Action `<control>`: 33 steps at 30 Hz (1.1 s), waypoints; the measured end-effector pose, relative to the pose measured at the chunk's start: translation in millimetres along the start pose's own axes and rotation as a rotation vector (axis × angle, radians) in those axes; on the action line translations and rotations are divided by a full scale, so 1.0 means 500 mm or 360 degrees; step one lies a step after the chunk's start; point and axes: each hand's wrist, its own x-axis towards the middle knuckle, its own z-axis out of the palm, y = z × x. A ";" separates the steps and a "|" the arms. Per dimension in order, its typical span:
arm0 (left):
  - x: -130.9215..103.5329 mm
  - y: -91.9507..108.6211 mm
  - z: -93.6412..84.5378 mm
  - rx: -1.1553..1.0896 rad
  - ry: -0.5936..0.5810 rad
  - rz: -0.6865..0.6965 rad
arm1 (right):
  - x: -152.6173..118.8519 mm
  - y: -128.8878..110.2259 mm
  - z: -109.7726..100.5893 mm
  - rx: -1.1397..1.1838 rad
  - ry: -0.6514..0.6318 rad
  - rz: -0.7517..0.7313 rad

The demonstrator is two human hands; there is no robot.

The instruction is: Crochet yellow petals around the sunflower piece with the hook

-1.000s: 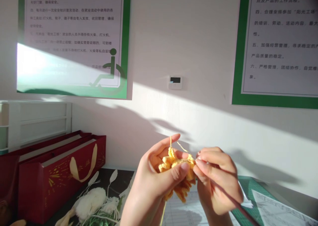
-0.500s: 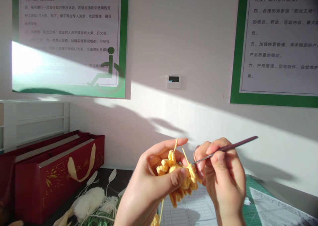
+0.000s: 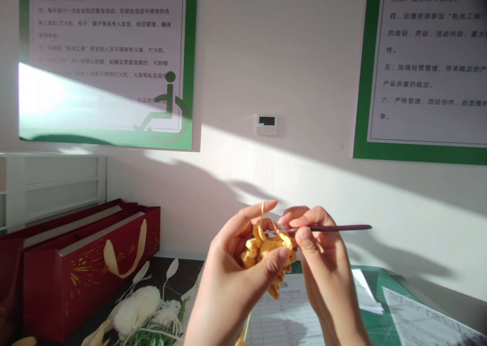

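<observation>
A yellow crocheted piece (image 3: pixel 270 247) with curled petal-like loops is pinched between the thumb and fingers of my left hand (image 3: pixel 238 270). Yellow yarn (image 3: pixel 262 211) runs over that hand's raised index finger, and a strand hangs below the piece. My right hand (image 3: pixel 323 254) grips a dark-handled crochet hook (image 3: pixel 342 228), held nearly level. The thin metal shaft points left into the yarn at the top of the piece. The hook's very tip is hard to make out among the loops.
Red gift bags (image 3: pixel 95 265) stand at the left, beside white fluffy yarn (image 3: pixel 139 308) and green strands (image 3: pixel 152 336). Printed sheets (image 3: pixel 285 310) lie under my hands, with a green cutting mat (image 3: pixel 376 325) at the right. A white wall with posters rises behind.
My right hand has moved left and slightly up, bringing the hook from a slant to nearly level and further across the piece. My left hand's index finger has shifted left and up.
</observation>
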 end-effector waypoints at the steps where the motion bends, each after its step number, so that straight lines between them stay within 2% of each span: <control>1: 0.000 0.000 0.000 -0.0005 0.0005 -0.0001 | -0.001 -0.002 0.003 -0.0046 0.0001 -0.0071; 6: -0.002 -0.001 -0.002 -0.0046 -0.0034 -0.0025 | -0.005 -0.007 0.010 -0.0134 0.0119 -0.0214; 14: 0.013 -0.007 -0.007 0.0098 -0.0083 -0.0044 | -0.004 0.003 -0.004 -0.0092 0.0277 -0.0134; 20: 0.016 -0.001 -0.012 -0.0032 -0.0082 -0.0083 | 0.000 -0.007 -0.011 -0.0151 0.0241 -0.0135; 27: 0.017 -0.001 -0.020 -0.0026 -0.0145 -0.0096 | -0.001 -0.010 -0.016 -0.0114 0.0167 -0.0142; 33: 0.011 0.000 -0.011 -0.0085 -0.0043 -0.0085 | 0.001 -0.012 -0.018 -0.0111 0.0121 -0.0231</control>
